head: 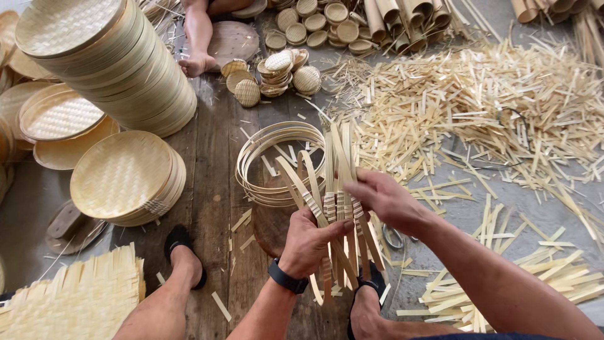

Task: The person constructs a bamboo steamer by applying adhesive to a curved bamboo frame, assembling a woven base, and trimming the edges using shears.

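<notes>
Wooden floor, pale fanned bamboo strips

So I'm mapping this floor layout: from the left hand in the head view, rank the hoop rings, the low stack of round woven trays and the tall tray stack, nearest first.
From the left hand:
1. Pale bamboo hoop rings, just above it.
2. Low stack of round woven bamboo trays, to the left.
3. Tall leaning stack of round woven trays, top left.

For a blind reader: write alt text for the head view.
Both hands, left hand and right hand, grip a fan of bamboo strips above bamboo hoops; woven tray stacks left, loose offcuts right.
</notes>
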